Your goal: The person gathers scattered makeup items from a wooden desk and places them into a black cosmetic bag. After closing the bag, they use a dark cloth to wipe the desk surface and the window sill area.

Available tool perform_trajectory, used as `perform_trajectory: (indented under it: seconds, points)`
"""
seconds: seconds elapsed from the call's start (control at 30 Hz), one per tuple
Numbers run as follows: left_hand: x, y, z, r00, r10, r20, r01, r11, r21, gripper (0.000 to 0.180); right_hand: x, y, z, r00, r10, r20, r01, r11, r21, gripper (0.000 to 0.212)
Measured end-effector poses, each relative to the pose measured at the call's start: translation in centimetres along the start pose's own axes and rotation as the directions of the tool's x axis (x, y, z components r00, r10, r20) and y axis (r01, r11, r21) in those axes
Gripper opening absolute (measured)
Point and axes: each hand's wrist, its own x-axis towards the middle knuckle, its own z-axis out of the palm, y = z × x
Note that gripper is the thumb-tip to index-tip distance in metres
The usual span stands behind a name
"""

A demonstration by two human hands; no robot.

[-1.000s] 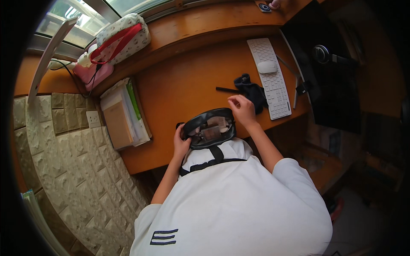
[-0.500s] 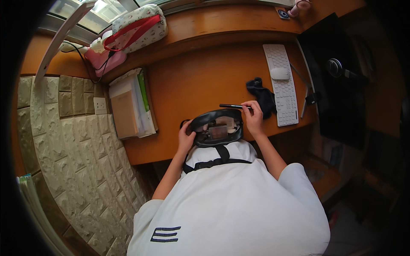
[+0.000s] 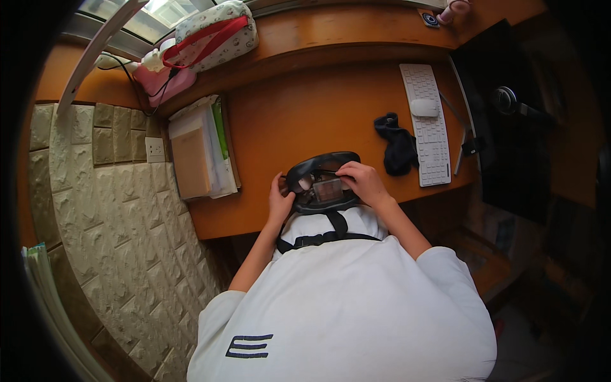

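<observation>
A black zip pouch (image 3: pixel 345 157) stands open at the desk's front edge, close against my body. Inside it lie a clear box (image 3: pixel 328 190) and several small items too jumbled to name. My left hand (image 3: pixel 280 200) grips the pouch's left side, fingers closed on its rim. Over the pouch's right part is my right hand (image 3: pixel 365 183), pinching a slim black pen-like stick (image 3: pixel 326 172). The stick points left across the pouch opening, and its right end is hidden by my fingers.
A dark crumpled cloth (image 3: pixel 398 149) lies right of the pouch, beside a white keyboard (image 3: pixel 433 146) with a white mouse (image 3: pixel 424 108) on it. Papers and folders (image 3: pixel 200 149) are stacked at left. A monitor (image 3: pixel 503 127) stands at right, a patterned bag (image 3: pixel 223 38) on the back ledge.
My right hand has moved left and slightly down, bringing the black stick from beyond the pouch's right edge into its opening. My left hand stays at the pouch's left side.
</observation>
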Motion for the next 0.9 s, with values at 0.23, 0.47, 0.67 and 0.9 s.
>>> perform_trajectory:
  seconds: [0.23,0.47,0.67,0.9]
  points:
    - [-0.4,-1.4,-1.2,0.991,-0.127,0.037,0.128,0.991,-0.030,0.067,0.3,0.5,0.5,0.984,-0.055,0.171,0.057,0.998,-0.012,0.021]
    - [-0.1,-1.9,-1.1,0.992,-0.116,0.051,0.119,0.990,-0.072,0.063,-0.1,-0.1,0.5,0.999,-0.011,-0.037,0.019,0.971,0.237,0.032]
    - [0.0,-2.4,-1.3,0.994,-0.080,0.072,0.084,0.995,-0.046,0.066,-4.2,6.9,0.4,0.853,0.413,-0.321,-0.327,0.900,0.289,0.036]
    - [-0.6,0.0,-1.3,0.955,-0.296,0.024,0.295,0.955,0.032,0.075,-6.5,8.3,2.0,0.871,0.490,-0.019,-0.452,0.817,0.358,0.029]
